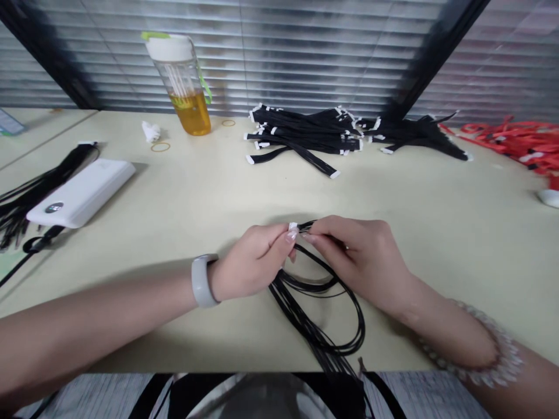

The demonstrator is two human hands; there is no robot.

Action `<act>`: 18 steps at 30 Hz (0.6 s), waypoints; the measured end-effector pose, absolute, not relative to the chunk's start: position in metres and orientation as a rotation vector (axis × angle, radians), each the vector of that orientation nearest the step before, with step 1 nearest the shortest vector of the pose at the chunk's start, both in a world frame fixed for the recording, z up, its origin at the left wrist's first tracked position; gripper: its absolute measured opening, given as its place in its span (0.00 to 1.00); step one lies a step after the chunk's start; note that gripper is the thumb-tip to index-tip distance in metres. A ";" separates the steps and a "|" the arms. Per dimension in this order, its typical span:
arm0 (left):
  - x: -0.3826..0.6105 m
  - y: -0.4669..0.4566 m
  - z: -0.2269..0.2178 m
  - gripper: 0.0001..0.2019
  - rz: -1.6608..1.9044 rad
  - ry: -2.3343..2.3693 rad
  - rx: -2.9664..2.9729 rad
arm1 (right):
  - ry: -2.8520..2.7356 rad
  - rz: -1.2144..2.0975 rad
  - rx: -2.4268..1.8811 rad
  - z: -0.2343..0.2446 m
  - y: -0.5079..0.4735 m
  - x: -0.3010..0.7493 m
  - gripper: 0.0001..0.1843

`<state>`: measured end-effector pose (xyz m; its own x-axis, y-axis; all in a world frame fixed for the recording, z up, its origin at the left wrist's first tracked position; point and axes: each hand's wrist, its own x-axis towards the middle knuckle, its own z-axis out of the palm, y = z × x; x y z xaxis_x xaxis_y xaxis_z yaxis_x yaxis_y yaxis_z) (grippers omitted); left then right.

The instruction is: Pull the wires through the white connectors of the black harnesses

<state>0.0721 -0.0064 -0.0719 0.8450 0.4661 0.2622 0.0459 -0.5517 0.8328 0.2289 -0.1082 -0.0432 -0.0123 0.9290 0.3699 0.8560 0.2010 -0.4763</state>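
Observation:
My left hand (257, 256) pinches a small white connector (293, 226) between thumb and forefinger, near the middle of the table. From it run thin black wires (308, 226) that my right hand (360, 256) pinches just to the right of the connector. Below both hands the black wire bundle (312, 329) bends in a loop and trails over the table's front edge. Part of the bundle passes behind my left fingers, so its hold there is hidden.
Black ribbon cables with white connectors (305, 137) are piled at the back. Red cables (519, 145) lie at the right. A bottle of amber liquid (192, 110) stands at the back left. A white power bank (82, 192) lies beside more black wires (48, 180) on the left.

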 end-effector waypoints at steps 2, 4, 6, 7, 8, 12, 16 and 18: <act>0.073 -0.007 -0.071 0.19 0.581 0.372 2.099 | -1.862 0.138 -1.661 -0.044 -0.108 0.228 0.09; 0.073 -0.007 -0.070 0.19 0.598 0.381 2.100 | -1.860 0.108 -1.688 -0.045 -0.107 0.229 0.09; 0.074 -0.007 -0.071 0.19 0.629 0.412 2.081 | -1.866 0.041 -1.744 -0.045 -0.105 0.233 0.06; 0.075 -0.007 -0.072 0.19 0.656 0.438 2.056 | -1.874 -0.021 -1.765 -0.044 -0.105 0.236 0.08; 0.075 -0.006 -0.073 0.19 0.687 0.471 2.018 | -1.883 -0.106 -1.772 -0.042 -0.104 0.238 0.12; 0.080 -0.003 -0.076 0.21 0.801 0.637 1.819 | -1.878 -0.535 -1.628 -0.030 -0.110 0.242 0.18; 0.083 -0.002 -0.074 0.21 0.865 0.727 1.705 | -2.006 -0.378 -1.691 -0.020 -0.121 0.233 0.19; 0.083 -0.002 -0.073 0.21 0.914 0.740 1.674 | -2.069 0.050 -1.827 -0.019 -0.123 0.230 0.22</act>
